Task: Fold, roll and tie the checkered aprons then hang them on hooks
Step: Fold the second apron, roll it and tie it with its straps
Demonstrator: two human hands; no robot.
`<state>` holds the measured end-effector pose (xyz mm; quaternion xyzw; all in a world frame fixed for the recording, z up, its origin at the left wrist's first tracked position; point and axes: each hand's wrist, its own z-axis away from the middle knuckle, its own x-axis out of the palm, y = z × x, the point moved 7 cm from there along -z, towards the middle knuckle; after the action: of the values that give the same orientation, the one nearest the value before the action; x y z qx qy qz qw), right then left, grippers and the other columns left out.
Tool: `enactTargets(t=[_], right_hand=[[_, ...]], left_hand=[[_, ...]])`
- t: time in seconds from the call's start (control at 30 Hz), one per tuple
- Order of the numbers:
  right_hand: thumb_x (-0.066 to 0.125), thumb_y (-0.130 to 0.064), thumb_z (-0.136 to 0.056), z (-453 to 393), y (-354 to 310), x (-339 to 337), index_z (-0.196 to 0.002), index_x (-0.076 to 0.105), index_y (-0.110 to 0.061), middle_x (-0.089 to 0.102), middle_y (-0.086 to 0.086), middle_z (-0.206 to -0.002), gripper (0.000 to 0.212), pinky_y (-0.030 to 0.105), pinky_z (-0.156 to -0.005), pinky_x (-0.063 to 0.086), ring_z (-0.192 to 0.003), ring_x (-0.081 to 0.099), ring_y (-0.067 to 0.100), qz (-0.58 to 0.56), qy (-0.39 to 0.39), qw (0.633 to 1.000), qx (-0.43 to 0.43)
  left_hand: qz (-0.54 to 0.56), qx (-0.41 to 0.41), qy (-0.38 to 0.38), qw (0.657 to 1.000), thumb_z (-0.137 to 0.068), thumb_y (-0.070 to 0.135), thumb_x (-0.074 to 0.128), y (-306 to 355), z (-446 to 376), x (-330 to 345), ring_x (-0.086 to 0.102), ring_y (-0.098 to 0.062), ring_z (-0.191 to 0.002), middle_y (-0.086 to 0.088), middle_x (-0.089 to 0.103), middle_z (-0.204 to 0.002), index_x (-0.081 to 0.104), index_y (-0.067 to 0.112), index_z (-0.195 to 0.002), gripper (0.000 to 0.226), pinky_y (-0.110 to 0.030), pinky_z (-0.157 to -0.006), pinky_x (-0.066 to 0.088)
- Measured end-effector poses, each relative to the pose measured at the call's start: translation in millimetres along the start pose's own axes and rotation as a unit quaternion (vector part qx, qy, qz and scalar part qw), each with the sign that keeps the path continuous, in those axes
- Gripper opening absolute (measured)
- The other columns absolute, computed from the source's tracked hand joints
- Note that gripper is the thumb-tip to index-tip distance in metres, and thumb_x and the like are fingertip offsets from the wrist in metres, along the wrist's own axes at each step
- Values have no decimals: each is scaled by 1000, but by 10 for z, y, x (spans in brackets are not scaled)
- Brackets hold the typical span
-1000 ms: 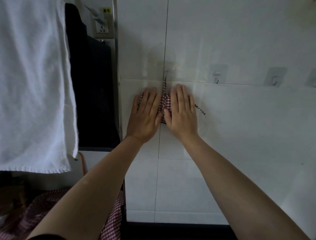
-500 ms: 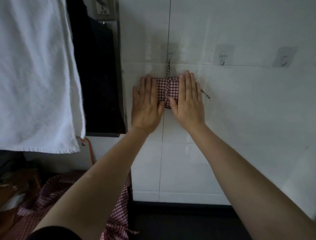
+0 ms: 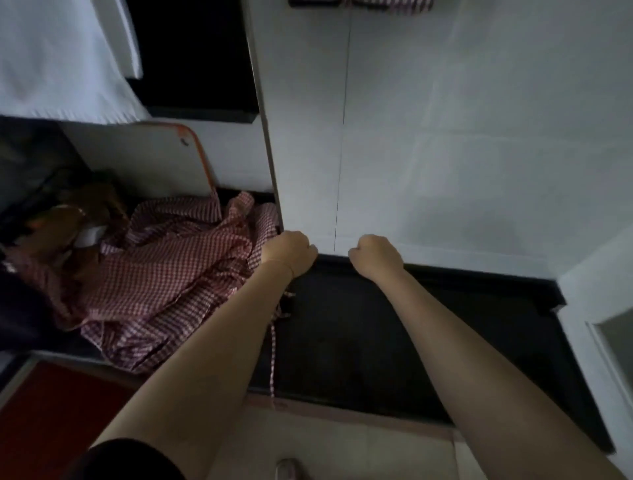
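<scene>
A: Far left, top: white towel point(image 3: 58, 58) hanging, hem blurred; below it a white board with an orange edge point(image 3: 150, 161) leaning by the wall; lower still, brown clutter, too dim to name; bottom-left corner, a red surface point(image 3: 51, 411).

B: And the task's cloth?

A: Heap of checkered aprons point(image 3: 164, 274), red and white, crumpled on the dark ledge left of the tiled wall's corner; one thin strap point(image 3: 273, 356) trailing down from the heap over the front edge of the black counter point(image 3: 359, 342).

B: Left hand?

A: Left hand point(image 3: 289, 253) at the heap's right edge, touching the cloth; fingers curled under into a fist, knuckles up; whether anything is pinched inside, cannot tell, fingertips hidden.

B: Next to the right?

A: Right hand point(image 3: 376, 255) just beside, apart from the left, above the back edge of the counter at the foot of the white tiled wall point(image 3: 462, 137); also curled closed, back of the hand showing; no cloth visible in it, though the palm side is hidden.

B: Anything up top?

A: At the upper edge, centre-right, a sliver of checkered fabric point(image 3: 390, 3) against the wall, cut off by the frame; no telling how it is fixed there.

B: Far right?

A: White wall turning a corner; pale panel point(image 3: 616, 346) at the edge, blurred.
</scene>
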<state>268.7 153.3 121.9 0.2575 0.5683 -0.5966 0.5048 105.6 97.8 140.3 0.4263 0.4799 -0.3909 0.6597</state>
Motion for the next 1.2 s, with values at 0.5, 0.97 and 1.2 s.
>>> enactTargets(t=[0.5,0.97,1.2], right_hand=[[55,-23,-97,-140,-1368,2036,-101,61,-14,63,4,-100,11,29,-69,45,-83,57,15,-66,-171,983,-30],[61,-40,-92,-526,-1789,2729,-82,65,-18,64,2,-95,24,29,-80,48,-87,59,14,-185,-118,975,34],[74,-26,-85,-584,-2494,2224,-143,47,-19,51,13,-140,64,33,-106,37,-129,47,29,-100,-10,968,-230]], left_hand=[[70,-143,-57,986,-92,27,52,-2587,69,1105,15,-33,-147,-10,13,-161,39,26,-146,56,-49,-112,34],[93,-114,-16,989,-91,19,44,-3247,-354,1160,39,-23,-127,2,50,-137,57,17,-128,39,-42,-107,31],[265,33,186,946,-79,9,57,-2825,-417,362,60,-27,-98,0,74,-93,78,16,-87,24,-42,-91,46]])
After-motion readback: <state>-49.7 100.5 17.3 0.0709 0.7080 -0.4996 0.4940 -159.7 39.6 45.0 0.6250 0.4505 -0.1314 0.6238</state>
